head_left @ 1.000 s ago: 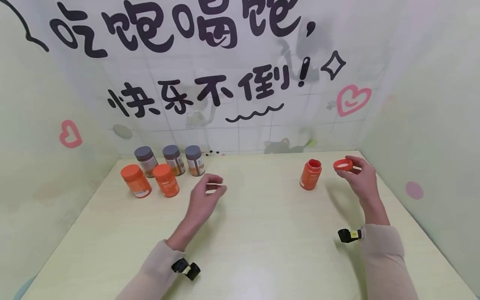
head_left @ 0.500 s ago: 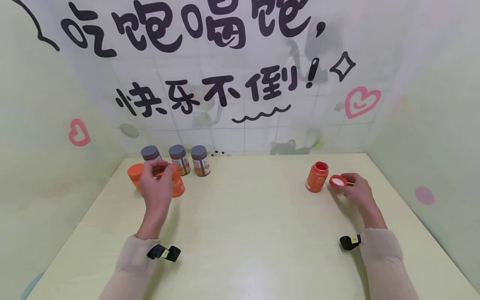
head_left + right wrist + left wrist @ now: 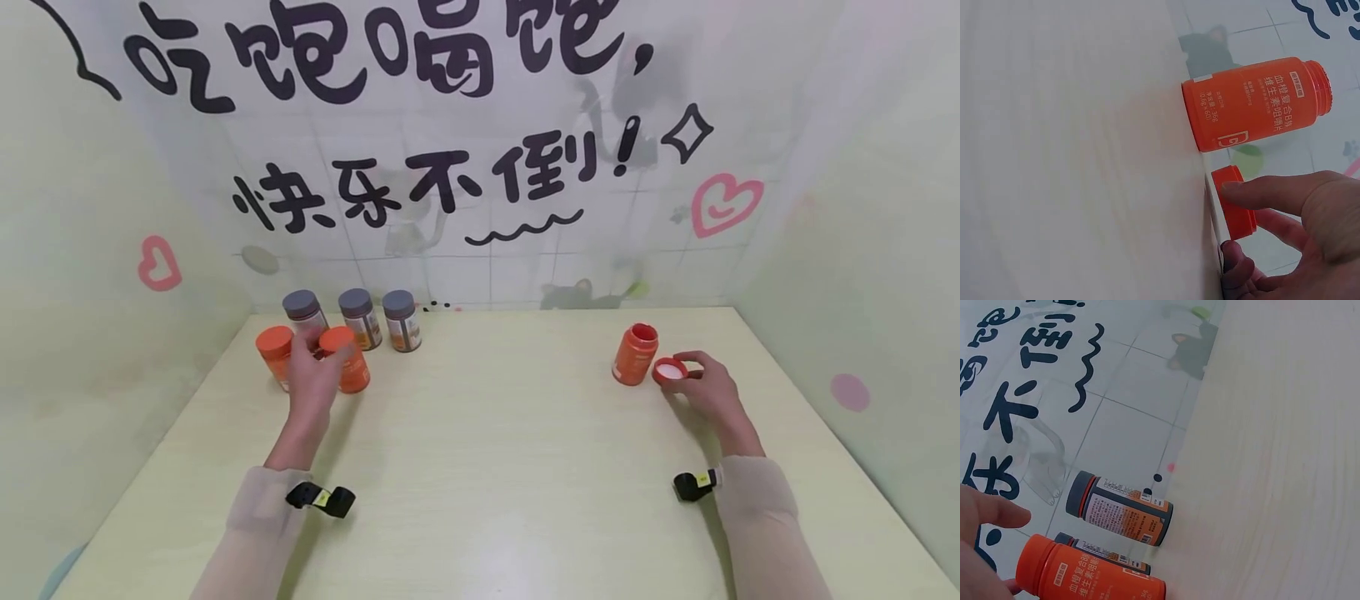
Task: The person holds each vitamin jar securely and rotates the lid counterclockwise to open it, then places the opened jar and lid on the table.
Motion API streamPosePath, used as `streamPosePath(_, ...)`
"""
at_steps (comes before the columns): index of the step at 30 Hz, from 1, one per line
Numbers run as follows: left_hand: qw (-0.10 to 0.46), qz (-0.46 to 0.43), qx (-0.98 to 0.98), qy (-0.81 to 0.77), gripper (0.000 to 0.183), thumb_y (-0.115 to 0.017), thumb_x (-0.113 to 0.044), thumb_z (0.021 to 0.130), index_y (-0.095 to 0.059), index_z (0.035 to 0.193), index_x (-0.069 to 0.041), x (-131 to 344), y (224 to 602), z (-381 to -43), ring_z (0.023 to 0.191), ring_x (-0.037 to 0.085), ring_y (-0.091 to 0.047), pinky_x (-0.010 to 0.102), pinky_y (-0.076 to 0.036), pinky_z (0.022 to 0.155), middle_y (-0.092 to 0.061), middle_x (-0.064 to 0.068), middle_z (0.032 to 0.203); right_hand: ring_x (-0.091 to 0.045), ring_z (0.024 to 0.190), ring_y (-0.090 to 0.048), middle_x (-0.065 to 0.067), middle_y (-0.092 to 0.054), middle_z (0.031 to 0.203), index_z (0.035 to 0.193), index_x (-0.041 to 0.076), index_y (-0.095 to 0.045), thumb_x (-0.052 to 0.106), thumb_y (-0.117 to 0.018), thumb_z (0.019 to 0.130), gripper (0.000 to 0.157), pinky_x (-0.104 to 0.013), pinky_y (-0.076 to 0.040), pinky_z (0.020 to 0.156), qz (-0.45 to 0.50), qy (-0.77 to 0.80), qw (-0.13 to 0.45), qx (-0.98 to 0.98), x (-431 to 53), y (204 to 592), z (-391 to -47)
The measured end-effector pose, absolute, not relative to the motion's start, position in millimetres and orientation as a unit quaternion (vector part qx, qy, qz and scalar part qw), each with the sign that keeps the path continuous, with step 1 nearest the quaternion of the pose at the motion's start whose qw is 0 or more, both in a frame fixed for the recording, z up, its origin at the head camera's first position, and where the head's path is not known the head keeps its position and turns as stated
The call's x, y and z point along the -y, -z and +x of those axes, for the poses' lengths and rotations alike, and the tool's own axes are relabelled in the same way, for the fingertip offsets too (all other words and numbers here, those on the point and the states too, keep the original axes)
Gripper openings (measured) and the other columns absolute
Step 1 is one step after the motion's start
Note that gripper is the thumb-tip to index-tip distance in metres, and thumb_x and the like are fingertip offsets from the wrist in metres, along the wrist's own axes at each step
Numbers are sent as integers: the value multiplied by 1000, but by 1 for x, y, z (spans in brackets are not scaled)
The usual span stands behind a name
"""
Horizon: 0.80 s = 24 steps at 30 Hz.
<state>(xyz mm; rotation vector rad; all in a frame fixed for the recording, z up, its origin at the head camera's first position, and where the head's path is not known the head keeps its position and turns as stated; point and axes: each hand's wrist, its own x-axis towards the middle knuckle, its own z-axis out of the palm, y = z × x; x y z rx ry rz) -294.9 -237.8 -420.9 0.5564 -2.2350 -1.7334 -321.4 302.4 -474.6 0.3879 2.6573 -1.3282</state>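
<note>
Pale wood-grained tabletop (image 3: 480,467), backed by a white printed wall panel (image 3: 450,283) with bold black lettering (image 3: 438,158). Left of the frame: three dark cylindrical jars with grey lids (image 3: 402,329), ranged along the rear; set before them, a capped orange plastic jar (image 3: 276,354) and, to its right, a second capped orange jar (image 3: 352,375). By appearance, grouping has been done by lid colour. The left hand (image 3: 309,379) is placed about the second jar's lid, thumb and fingers parted, a gap being visible beside one digit; contact behind the lid cannot be told. Right of the frame: an uncapped orange-red plastic jar (image 3: 633,358), stood upright. Just beside it, a round orange-red screw cap (image 3: 670,371) is clamped between thumb and fingers of the right hand (image 3: 711,387), low at the tabletop; whether it is rested there cannot be told. It is gripped at the rim, presumably so that the upturned white inner face is left untouched.
</note>
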Motion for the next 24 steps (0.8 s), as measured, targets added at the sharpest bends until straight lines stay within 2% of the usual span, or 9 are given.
streamPosePath(5, 96, 187, 778, 592, 75, -59, -11, 95, -19, 158, -14, 241, 429, -300, 142, 28, -37, 46, -36, 118, -31, 8, 160, -45, 126, -41, -32, -40, 146, 153, 8, -32, 24, -68, 93, 72, -57, -44, 105, 148, 434, 70, -886, -304, 473, -320)
streamPosePath(10, 72, 177, 798, 571, 81, -58, 0, 91, -17, 158, -15, 246, 437, -302, 144, 33, -35, 51, -34, 118, -31, 12, 161, -43, 123, -47, -32, -40, 147, 155, 6, -28, 25, -66, 93, 75, -55, -46, 104, 147, 432, 67, -887, -304, 473, -320)
streamPosePath(18, 42, 180, 801, 569, 76, -57, -3, 95, -17, 159, -12, 251, 446, -305, 146, 35, -34, 54, -29, 120, -29, 15, 162, -38, 113, -55, -30, -44, 145, 152, 3, -34, 22, -65, 94, 69, -47, -50, 100, 155, 445, 56, -880, -302, 474, -320)
streamPosePath(24, 38, 184, 794, 579, 75, -59, -9, 96, -18, 158, -13, 251, 450, -307, 147, 34, -33, 54, -26, 121, -29, 12, 163, -35, 111, -58, -30, -43, 145, 154, 3, -28, 23, -66, 94, 74, -46, -50, 100, 154, 453, 59, -876, -305, 473, -321)
